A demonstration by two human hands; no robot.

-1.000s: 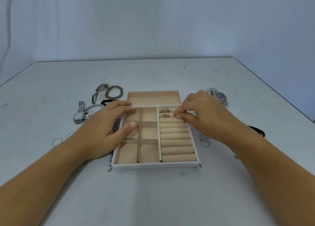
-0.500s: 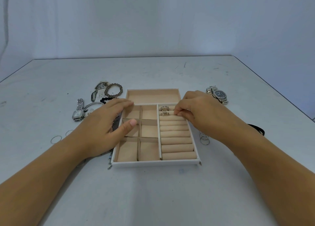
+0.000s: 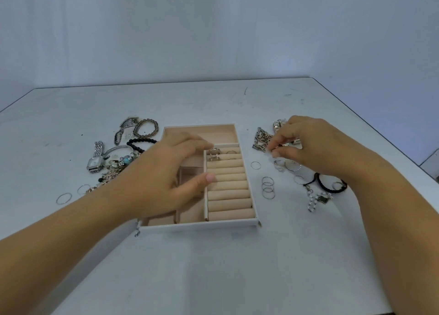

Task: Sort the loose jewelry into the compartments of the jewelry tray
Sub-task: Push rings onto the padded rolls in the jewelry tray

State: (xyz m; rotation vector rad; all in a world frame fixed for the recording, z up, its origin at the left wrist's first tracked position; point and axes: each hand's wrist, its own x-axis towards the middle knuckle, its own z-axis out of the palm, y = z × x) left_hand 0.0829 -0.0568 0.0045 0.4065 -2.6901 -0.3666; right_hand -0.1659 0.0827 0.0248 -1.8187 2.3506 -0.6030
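The white jewelry tray [image 3: 199, 226] with beige lining sits mid-table. Its right side holds ring rolls [image 3: 229, 188], with two ornate rings [image 3: 215, 154] and a thin ring [image 3: 231, 151] in the far slots. My left hand [image 3: 166, 177] rests flat over the square compartments, its thumb on a divider, hiding most of them. To the right of the tray, my right hand [image 3: 308, 146] hovers over loose pieces, its fingertips pinching something small that I cannot make out, beside a silver chain bracelet [image 3: 261, 139].
Right of the tray lie several thin rings [image 3: 268, 187], a black band [image 3: 330, 186], a pearl chain [image 3: 316, 200] and a half-hidden watch [image 3: 279, 126]. On the left are a silver watch [image 3: 96, 158], bead bracelets [image 3: 146, 127], charms and thin rings [image 3: 63, 198].
My right hand left the ring rolls, where a thin ring now sits, and moved right to the loose pile. My left hand slid further over the tray's compartments.
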